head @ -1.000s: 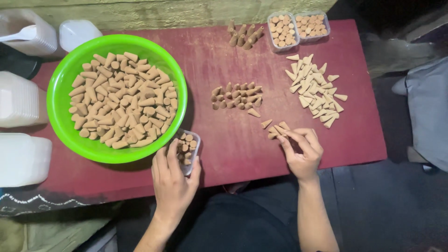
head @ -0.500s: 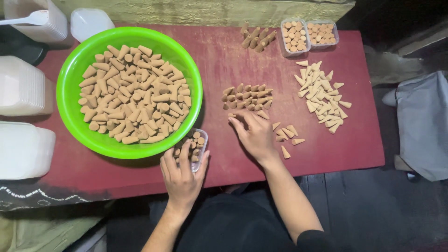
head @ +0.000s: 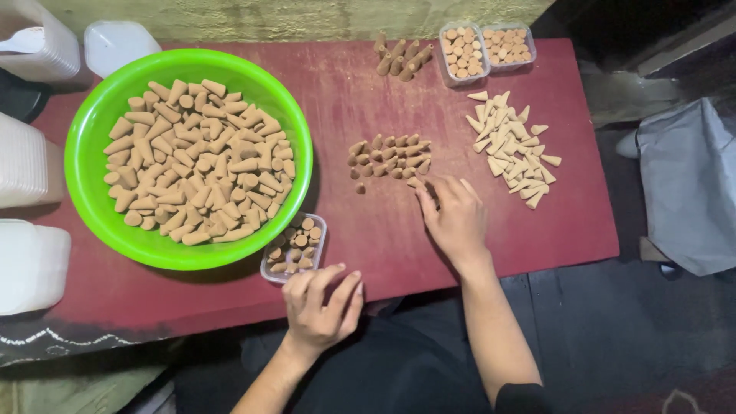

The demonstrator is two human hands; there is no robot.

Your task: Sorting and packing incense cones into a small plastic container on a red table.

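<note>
My left hand (head: 322, 303) rests at the table's near edge with fingers spread. Its fingertips touch the near corner of a small clear plastic box (head: 295, 247) that holds several brown cones standing on end. My right hand (head: 454, 216) lies palm down on the dark red table (head: 368, 238). Its fingertips reach the near right end of a small group of brown cones (head: 387, 157) lying in rows. The fingers are close together and hide whatever is beneath them.
A large green bowl (head: 92, 199) heaped with tan cones stands at the left. A pile of pale cones (head: 510, 149) lies at the right, darker cones (head: 399, 55) and two filled clear boxes (head: 484, 46) at the back. White plastic containers (head: 31, 264) line the left edge.
My right hand has moved left from the loose cones near the pale pile to the rows of brown cones. My left hand has slipped back from the small box and spread its fingers.
</note>
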